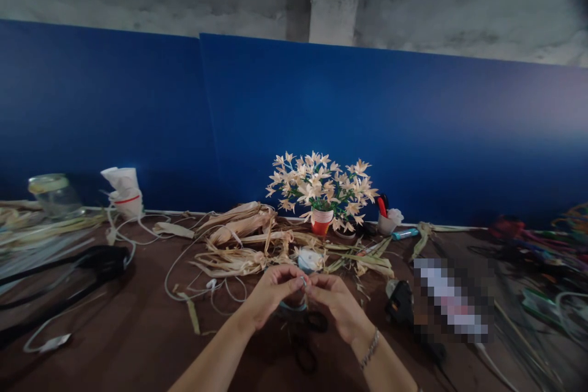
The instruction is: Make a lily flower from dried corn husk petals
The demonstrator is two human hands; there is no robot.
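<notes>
I'm pinching a small pale piece (pixel 304 282) between the fingertips of my left hand (pixel 273 295) and right hand (pixel 337 306), above the scissors (pixel 316 321), and I'm risking dropping it among the dried leaves (pixel 234 260) if my grip slackens.

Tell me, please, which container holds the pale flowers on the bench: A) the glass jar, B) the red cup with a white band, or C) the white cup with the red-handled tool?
B. The pale flowers rise from the red cup with a white band, while the glass jar stands far to the left and the white cup holds the red-handled tool.
</notes>
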